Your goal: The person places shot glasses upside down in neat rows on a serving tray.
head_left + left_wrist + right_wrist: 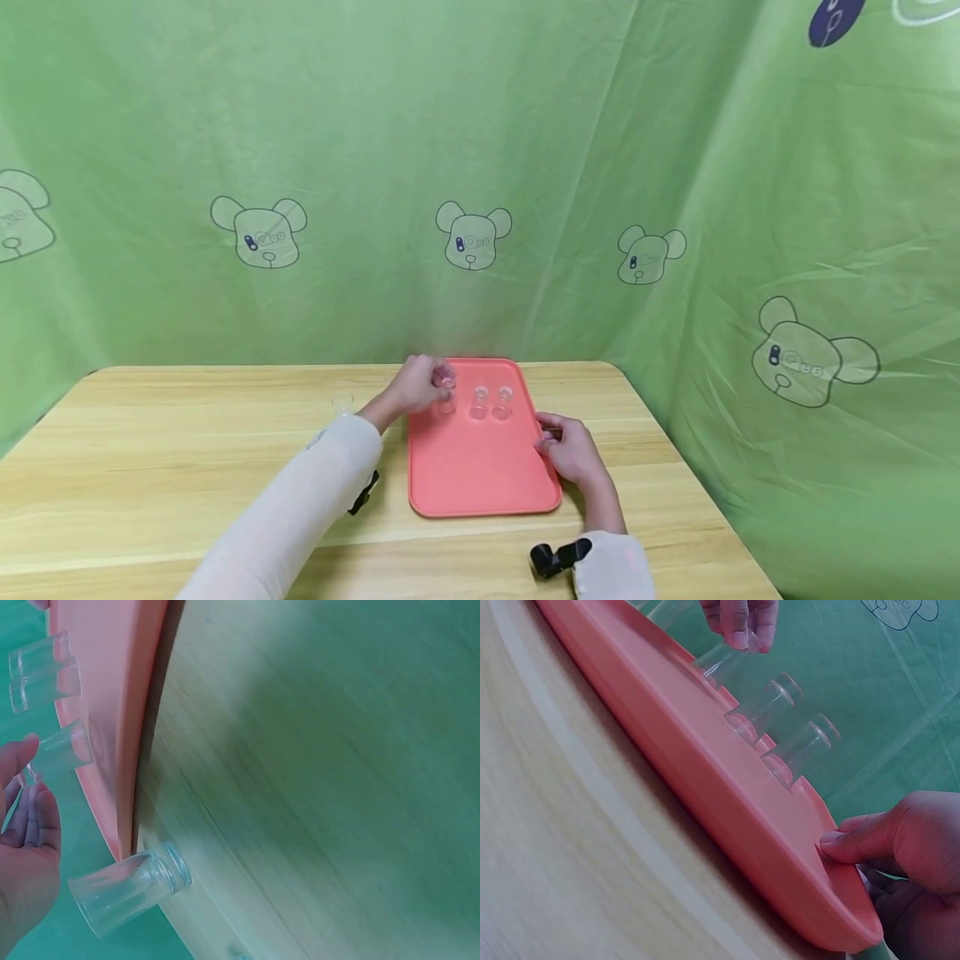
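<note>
- Right hand [572, 450] grips the pink tray [480, 475] edge.
- Left hand [417, 385] pinches a small glass [447, 392], setting it beside two others.
- Next, I think: let go gently, then fetch the table's glass [342, 404].

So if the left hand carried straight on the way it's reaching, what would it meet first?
Probably the middle glass, just past the glass that the left hand pinches on the pink tray; depth is unclear.

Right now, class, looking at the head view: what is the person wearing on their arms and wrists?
Both arms wear long, pale cream sleeves reaching the wrists. The left hand and right hand are bare, with no gloves. A small black device is strapped at the right wrist, and another black device shows under the left sleeve.
</note>
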### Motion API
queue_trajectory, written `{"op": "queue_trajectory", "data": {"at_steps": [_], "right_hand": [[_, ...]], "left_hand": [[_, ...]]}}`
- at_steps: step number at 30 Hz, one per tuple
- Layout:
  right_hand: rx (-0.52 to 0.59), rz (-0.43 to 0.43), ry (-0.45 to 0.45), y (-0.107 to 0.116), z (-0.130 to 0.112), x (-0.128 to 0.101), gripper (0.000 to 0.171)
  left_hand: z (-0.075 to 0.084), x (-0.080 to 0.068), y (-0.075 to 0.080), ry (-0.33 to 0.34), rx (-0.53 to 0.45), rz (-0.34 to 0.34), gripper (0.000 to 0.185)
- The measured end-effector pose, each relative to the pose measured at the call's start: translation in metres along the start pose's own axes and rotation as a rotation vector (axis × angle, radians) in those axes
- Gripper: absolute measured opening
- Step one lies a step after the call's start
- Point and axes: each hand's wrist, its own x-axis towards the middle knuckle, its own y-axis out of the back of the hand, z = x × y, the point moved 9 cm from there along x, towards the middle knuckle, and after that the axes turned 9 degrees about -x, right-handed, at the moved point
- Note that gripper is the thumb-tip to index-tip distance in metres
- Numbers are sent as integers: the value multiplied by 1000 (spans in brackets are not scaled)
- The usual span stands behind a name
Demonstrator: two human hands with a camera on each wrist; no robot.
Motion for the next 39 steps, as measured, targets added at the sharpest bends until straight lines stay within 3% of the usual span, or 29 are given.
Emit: {"op": "queue_trajectory", "data": {"at_steps": [7, 18, 24, 32, 39], "right_hand": [[3, -6, -1, -1, 0, -1, 48], [5, -7, -5, -1, 1, 0, 49], [9, -10, -4, -1, 2, -1, 48], [0, -11, 3, -1, 0, -1, 48], [-4, -3, 4, -1, 2, 0, 48]], "left_hand": [[-4, -1, -3, 24, 21, -31, 21], [6, -4, -10, -41, 8, -60, 23], [6, -3, -13, -40, 28, -51, 24], [4, -4, -12, -16, 23, -62, 29], [12, -7, -8, -22, 68, -80, 36]]}}
